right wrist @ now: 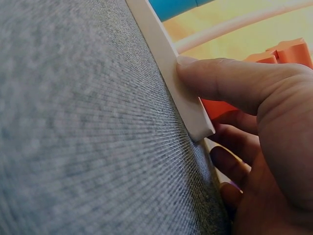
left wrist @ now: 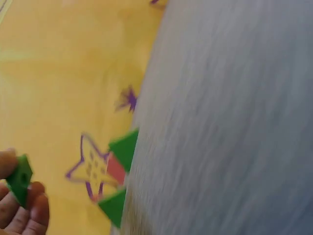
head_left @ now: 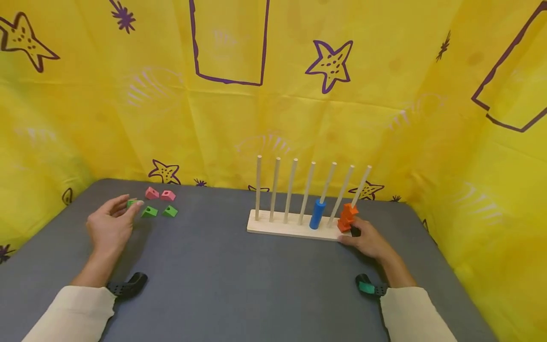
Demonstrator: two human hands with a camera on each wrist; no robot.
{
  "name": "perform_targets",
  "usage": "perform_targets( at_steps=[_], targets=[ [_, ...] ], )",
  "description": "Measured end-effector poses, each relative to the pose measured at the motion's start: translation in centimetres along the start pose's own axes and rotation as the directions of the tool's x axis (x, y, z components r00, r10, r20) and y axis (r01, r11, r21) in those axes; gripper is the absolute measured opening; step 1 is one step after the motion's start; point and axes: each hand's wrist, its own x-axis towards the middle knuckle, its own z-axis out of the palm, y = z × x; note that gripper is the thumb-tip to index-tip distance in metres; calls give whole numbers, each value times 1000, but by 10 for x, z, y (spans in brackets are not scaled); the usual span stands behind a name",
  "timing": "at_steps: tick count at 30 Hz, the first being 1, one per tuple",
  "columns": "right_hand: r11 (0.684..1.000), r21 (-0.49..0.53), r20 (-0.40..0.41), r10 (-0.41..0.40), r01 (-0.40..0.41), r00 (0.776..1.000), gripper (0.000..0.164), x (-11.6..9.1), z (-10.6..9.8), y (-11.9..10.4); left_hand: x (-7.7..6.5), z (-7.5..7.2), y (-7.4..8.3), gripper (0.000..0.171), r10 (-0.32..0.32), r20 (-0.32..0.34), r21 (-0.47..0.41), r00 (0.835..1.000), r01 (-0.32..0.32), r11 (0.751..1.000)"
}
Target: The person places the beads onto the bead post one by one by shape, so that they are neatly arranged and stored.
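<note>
My left hand [head_left: 112, 225] pinches a green triangular block [left wrist: 19, 182] between thumb and fingers, and a hole shows in the block. Two more green triangular blocks [head_left: 170, 211] lie on the table just right of that hand, with two pink blocks [head_left: 168, 195] behind them. My right hand [head_left: 368, 240] grips the right end of a wooden peg stand [head_left: 278, 229], thumb on the base's front edge [right wrist: 188, 95]. Stacked orange pieces [head_left: 347, 217] sit on the rightmost peg beside those fingers. Blue cylinders [head_left: 317, 214] are on another peg; the remaining pegs are bare.
The grey table [head_left: 239, 285] ends at a yellow cloth [head_left: 222, 123] with purple drawings, which hangs behind and along both sides. The thin pegs stand up tall from the base, close to the cloth at the back.
</note>
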Motion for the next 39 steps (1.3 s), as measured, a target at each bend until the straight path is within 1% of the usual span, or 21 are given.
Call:
perform_targets(
  at_steps=[2, 5, 9, 12, 17, 19, 22, 24, 26, 27, 30, 33, 37, 39],
  targets=[
    [1000, -6, -1, 7, -7, 1000, 50, 0, -1, 0, -6, 6, 11, 46, 13, 1, -69, 1000, -13, 998],
    [1000, -10, 0, 3, -3, 1000, 49, 0, -1, -1, -12, 10, 28, 41, 54, 20, -166, 998, -50, 985],
    [1000, -2, -3, -9, 9, 1000, 48, -1, -1, -3, -18, 12, 55, 37, 118, 88, -260, 989, -91, 961],
    [1000, 3, -3, -10, 10, 1000, 48, -1, 1, -2, -22, 13, 77, 37, 163, 139, -278, 977, -120, 953],
    [1000, 11, -4, 1, -1, 1000, 46, 0, 1, -1, -26, 12, 114, 37, 243, 181, -293, 953, -183, 938],
    [1000, 14, -2, -7, 7, 1000, 47, 0, 1, -1, -26, 11, 126, 38, 258, 211, -315, 943, -184, 931],
    [1000, 17, 0, -13, 13, 1000, 49, 0, 1, 0, -26, 12, 142, 37, 286, 264, -345, 921, -187, 920],
    [1000, 12, 2, -12, 12, 1000, 50, 0, 1, -1, -26, 15, 153, 36, 319, 279, -368, 906, -206, 907],
    [1000, 8, 2, -1, 1, 1000, 51, 0, 0, -1, -27, 18, 164, 35, 361, 292, -385, 885, -237, 892],
    [1000, 6, 1, 4, -4, 1000, 51, 0, -1, -1, -28, 20, 169, 34, 386, 291, -397, 875, -256, 881],
    [1000, 0, 5, 7, -7, 1000, 53, 0, -2, -1, -31, 26, 186, 34, 437, 306, -434, 846, -285, 855],
    [1000, -4, 10, 21, -21, 1000, 53, -1, -2, 0, -35, 34, 201, 33, 485, 304, -458, 820, -320, 829],
    [1000, -3, 12, 16, -16, 1000, 51, -1, 0, 1, -39, 45, 218, 30, 531, 310, -495, 789, -343, 798],
    [1000, 2, 8, 3, -3, 1000, 51, 0, 0, 1, -40, 52, 227, 29, 546, 318, -518, 775, -340, 785]
  ],
)
